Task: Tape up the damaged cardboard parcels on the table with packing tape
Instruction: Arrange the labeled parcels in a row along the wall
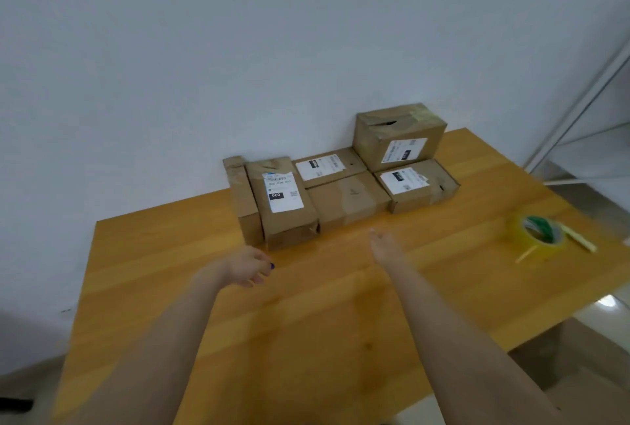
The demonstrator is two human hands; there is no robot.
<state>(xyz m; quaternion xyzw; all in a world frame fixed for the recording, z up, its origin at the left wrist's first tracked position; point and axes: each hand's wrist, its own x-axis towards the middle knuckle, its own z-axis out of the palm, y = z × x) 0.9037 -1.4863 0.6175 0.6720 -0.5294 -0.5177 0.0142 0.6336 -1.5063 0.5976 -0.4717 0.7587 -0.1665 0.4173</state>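
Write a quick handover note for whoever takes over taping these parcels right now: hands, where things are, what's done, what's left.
Left hand: empty, loosely curled, above the table.
Right hand: empty, fingers straight, reaching toward the cardboard parcels, grouped by the wall.
Tallest box has a torn top.
Packing tape roll lies at the right, not in hand.
Done: nothing yet, it seems. Left: all the taping.

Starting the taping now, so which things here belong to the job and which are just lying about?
For the job: the cardboard parcels by the wall, including the torn-top box; the yellow packing tape roll.
Lying about: the pale yellow stick beside the roll, too blurred to identify; the white shelf frame.
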